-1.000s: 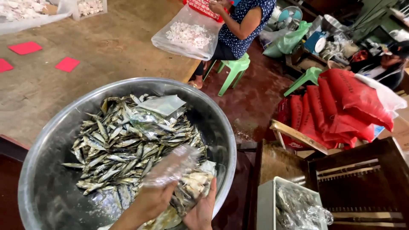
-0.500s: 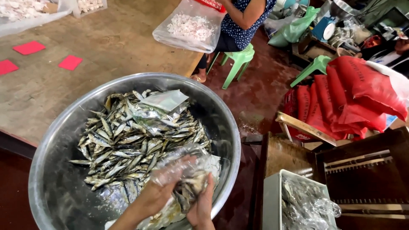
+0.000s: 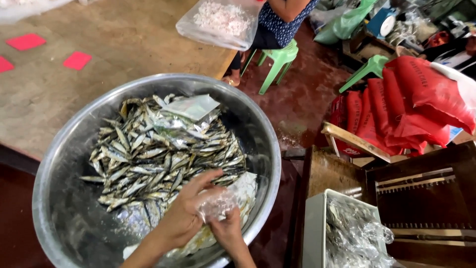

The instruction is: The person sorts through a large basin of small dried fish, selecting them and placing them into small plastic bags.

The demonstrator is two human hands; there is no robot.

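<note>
Crumpled clear plastic bag [image 3: 218, 202] over fish [image 3: 158, 154]

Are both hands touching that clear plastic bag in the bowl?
Touching: the head view shows left hand and right hand gripping the plastic bag.

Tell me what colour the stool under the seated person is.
The stool is light green plastic, clearest in the head view, its only view.
</note>
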